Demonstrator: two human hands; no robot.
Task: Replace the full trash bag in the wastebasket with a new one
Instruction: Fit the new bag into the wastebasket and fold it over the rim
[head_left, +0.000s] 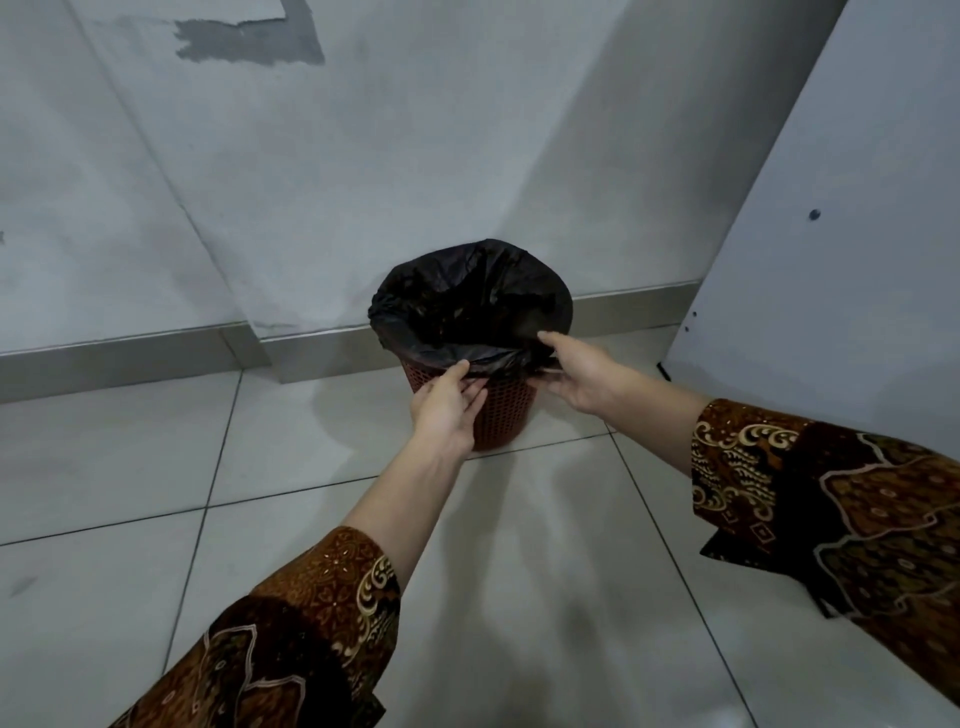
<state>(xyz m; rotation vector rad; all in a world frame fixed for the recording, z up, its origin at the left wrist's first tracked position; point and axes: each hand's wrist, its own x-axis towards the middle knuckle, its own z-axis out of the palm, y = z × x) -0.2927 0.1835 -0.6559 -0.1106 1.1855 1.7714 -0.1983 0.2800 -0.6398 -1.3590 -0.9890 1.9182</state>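
Black trash bag (470, 301) gripped at the rim of the wastebasket (501, 410).

The red perforated wastebasket is set on the tiled floor (311, 441) near the wall corner. The bag's folded-over edge is pinched at the near rim by the left hand (447, 405), thumb above and fingers beneath; just to the right, the same edge is pinched by the right hand (582, 376).

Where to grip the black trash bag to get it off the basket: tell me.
Grip the trash bag by its folded-over cuff on the near rim, coming from the person's side. There the film hangs loose over the wastebasket, and the left hand and right hand already reach it.
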